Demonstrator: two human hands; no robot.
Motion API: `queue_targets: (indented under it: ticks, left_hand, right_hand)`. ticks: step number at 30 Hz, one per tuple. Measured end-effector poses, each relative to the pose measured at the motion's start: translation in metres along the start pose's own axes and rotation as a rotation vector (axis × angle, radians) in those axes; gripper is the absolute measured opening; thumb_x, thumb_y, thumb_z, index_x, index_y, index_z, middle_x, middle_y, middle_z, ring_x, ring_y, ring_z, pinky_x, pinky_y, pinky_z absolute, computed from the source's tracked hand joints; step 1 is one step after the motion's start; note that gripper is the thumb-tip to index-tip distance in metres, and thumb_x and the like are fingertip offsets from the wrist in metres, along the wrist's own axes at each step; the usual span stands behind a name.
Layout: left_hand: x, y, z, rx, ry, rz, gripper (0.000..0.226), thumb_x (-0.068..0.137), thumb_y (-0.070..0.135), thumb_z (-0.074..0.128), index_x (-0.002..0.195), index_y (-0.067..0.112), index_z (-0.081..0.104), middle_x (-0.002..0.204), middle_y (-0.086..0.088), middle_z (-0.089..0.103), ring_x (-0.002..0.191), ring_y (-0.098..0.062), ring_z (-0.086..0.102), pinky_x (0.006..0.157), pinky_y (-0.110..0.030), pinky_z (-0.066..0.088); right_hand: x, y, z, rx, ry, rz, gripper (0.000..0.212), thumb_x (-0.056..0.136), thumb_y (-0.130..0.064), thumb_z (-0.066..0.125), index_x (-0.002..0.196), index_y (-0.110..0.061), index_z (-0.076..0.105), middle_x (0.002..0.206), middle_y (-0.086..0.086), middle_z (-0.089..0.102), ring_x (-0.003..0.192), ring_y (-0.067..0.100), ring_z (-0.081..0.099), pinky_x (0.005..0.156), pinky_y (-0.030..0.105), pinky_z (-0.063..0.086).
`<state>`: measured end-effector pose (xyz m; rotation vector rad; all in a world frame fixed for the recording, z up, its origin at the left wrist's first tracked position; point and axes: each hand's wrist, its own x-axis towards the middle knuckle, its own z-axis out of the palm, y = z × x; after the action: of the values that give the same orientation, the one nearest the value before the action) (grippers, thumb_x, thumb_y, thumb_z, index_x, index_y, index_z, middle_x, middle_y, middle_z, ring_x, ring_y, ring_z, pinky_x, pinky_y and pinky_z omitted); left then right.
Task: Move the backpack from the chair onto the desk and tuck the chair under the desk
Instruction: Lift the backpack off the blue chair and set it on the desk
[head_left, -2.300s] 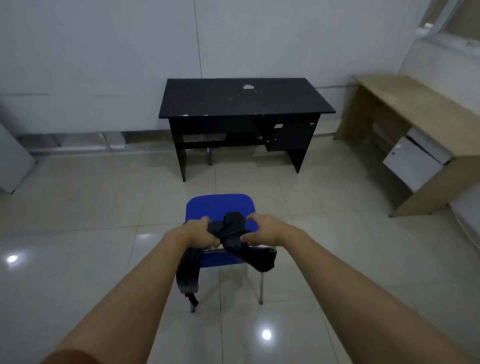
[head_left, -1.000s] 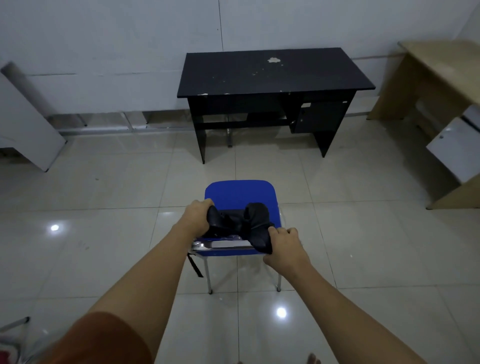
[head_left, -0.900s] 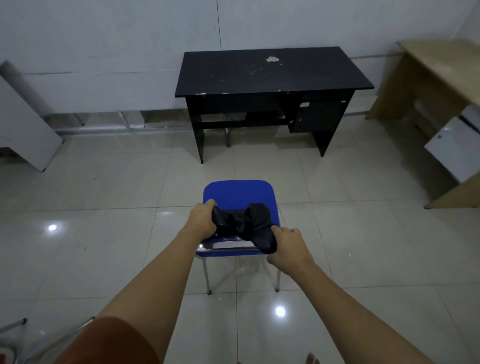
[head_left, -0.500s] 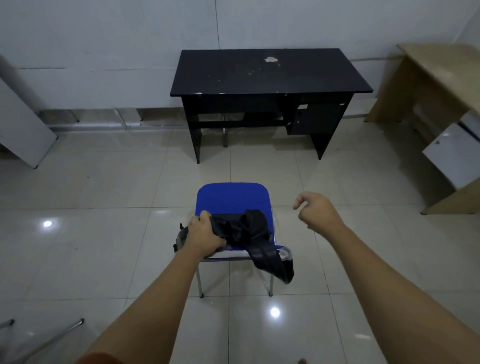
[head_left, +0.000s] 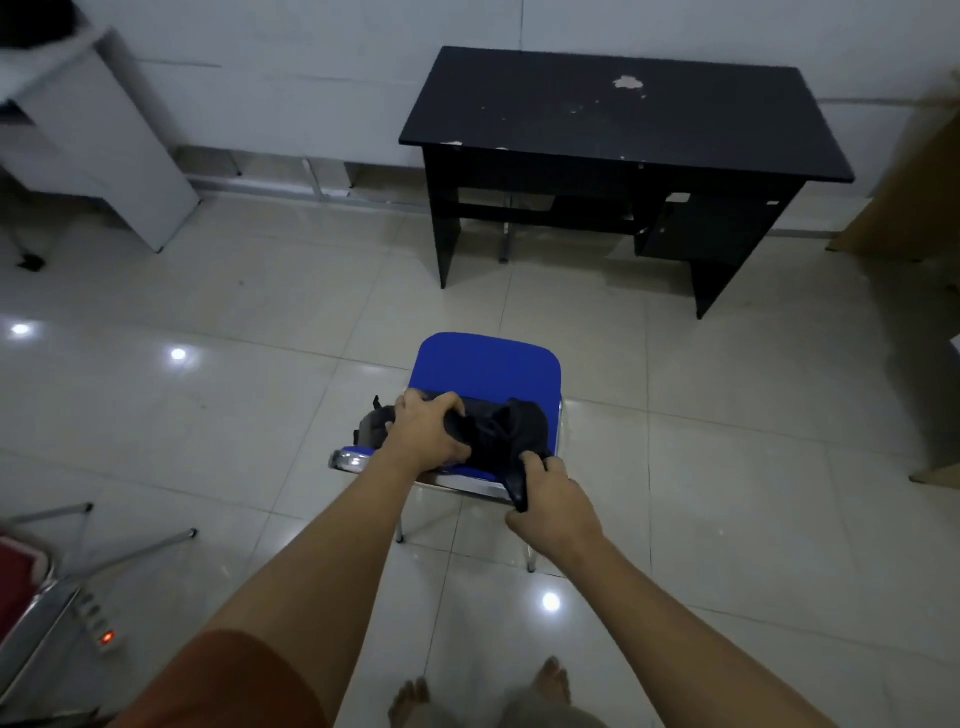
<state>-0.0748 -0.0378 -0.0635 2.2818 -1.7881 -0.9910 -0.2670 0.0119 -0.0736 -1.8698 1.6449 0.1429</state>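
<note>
A black backpack (head_left: 498, 434) lies crumpled on the near part of the blue chair (head_left: 485, 366), which stands on the tiled floor in front of me. My left hand (head_left: 428, 434) is closed over the left side of the backpack. My right hand (head_left: 553, 501) grips a dark strap or edge of it at the chair's near right corner. The black desk (head_left: 618, 111) stands against the far wall, beyond the chair, with a bare, scuffed top.
A white cabinet (head_left: 104, 140) leans at the far left. A wooden desk (head_left: 904, 208) is at the right edge. A red chair with chrome legs (head_left: 31, 597) and a power strip (head_left: 98, 623) are at my near left. My bare feet (head_left: 483, 691) show below.
My right hand, which had let go and lifted to the right of the chair, has come back down and closed on the backpack's right side. The view has shifted leftward.
</note>
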Motion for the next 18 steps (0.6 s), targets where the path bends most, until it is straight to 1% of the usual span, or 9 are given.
queue_targets:
  ticks: [3,4,6,9,11,13,15,16,18]
  left_hand:
    - [-0.005,0.002,0.0,0.001,0.006,-0.031,0.053,0.066,0.034,0.079,0.112,0.034,0.052,0.136,-0.012,0.027,0.129,-0.035,0.029,0.111,-0.052,0.034]
    - [-0.007,0.001,-0.001,0.024,0.012,-0.043,0.053,0.067,0.035,0.078,0.113,0.035,0.052,0.135,-0.012,0.028,0.13,-0.035,0.028,0.111,-0.051,0.032]
    - [-0.008,-0.003,-0.003,0.132,0.041,-0.046,0.056,0.067,0.043,0.077,0.117,0.036,0.053,0.135,-0.012,0.031,0.131,-0.034,0.024,0.112,-0.05,0.028]
    - [-0.007,-0.007,-0.012,0.256,0.044,0.0,0.061,0.067,0.046,0.073,0.124,0.037,0.053,0.139,-0.007,0.032,0.135,-0.032,0.021,0.112,-0.057,0.021]
    - [-0.005,-0.006,-0.019,0.249,-0.033,0.045,0.062,0.069,0.043,0.07,0.128,0.04,0.051,0.138,-0.003,0.039,0.132,-0.029,0.027,0.111,-0.062,0.019]
    - [-0.002,0.001,-0.024,0.216,-0.073,0.113,0.045,0.075,0.044,0.066,0.118,0.041,0.054,0.127,0.001,0.049,0.124,-0.025,0.037,0.108,-0.063,0.017]
    - [0.003,0.006,-0.026,0.241,-0.045,0.178,0.022,0.078,0.045,0.064,0.096,0.035,0.057,0.11,0.004,0.054,0.111,-0.021,0.048,0.105,-0.059,0.023]
    - [0.006,0.007,-0.027,0.288,-0.038,0.198,0.019,0.078,0.045,0.064,0.087,0.031,0.054,0.103,0.004,0.053,0.103,-0.02,0.05,0.101,-0.053,0.03]
    - [0.015,0.003,-0.028,0.342,-0.079,0.192,0.026,0.079,0.049,0.065,0.078,0.028,0.05,0.093,0.003,0.05,0.091,-0.02,0.05,0.086,-0.042,0.039]
  right_hand:
    - [0.007,0.011,-0.024,-0.071,-0.094,-0.08,0.079,0.072,-0.028,0.066,0.144,-0.032,0.034,0.134,0.007,0.045,0.109,0.031,0.059,0.09,0.04,0.049]
    - [0.01,0.012,-0.034,-0.095,-0.108,-0.114,0.076,0.072,-0.027,0.064,0.143,-0.037,0.036,0.134,0.003,0.046,0.111,0.029,0.059,0.091,0.04,0.048]
    - [0.021,0.012,-0.052,-0.055,-0.113,-0.154,0.069,0.072,-0.02,0.063,0.134,-0.044,0.046,0.133,-0.002,0.049,0.113,0.026,0.057,0.092,0.042,0.047]
    - [0.042,0.012,-0.07,0.042,-0.087,-0.198,0.065,0.069,-0.007,0.067,0.121,-0.044,0.057,0.126,-0.001,0.056,0.105,0.025,0.06,0.087,0.041,0.054]
    - [0.053,0.009,-0.072,0.105,-0.094,-0.213,0.066,0.068,-0.004,0.076,0.122,-0.038,0.058,0.123,0.001,0.059,0.099,0.023,0.061,0.082,0.034,0.056]
    - [0.061,0.002,-0.068,0.141,-0.076,-0.207,0.071,0.065,-0.01,0.086,0.125,-0.031,0.056,0.121,0.002,0.06,0.102,0.024,0.061,0.084,0.033,0.054]
    - [0.067,-0.005,-0.059,0.142,-0.041,-0.181,0.075,0.062,-0.021,0.09,0.126,-0.03,0.053,0.12,0.003,0.062,0.107,0.025,0.059,0.09,0.038,0.053]
    - [0.069,-0.008,-0.054,0.121,-0.026,-0.164,0.076,0.061,-0.025,0.091,0.125,-0.029,0.05,0.119,0.003,0.062,0.107,0.025,0.058,0.091,0.04,0.052]
    - [0.072,-0.012,-0.044,0.074,-0.019,-0.117,0.074,0.061,-0.027,0.09,0.12,-0.027,0.045,0.115,0.006,0.06,0.103,0.026,0.056,0.088,0.041,0.052]
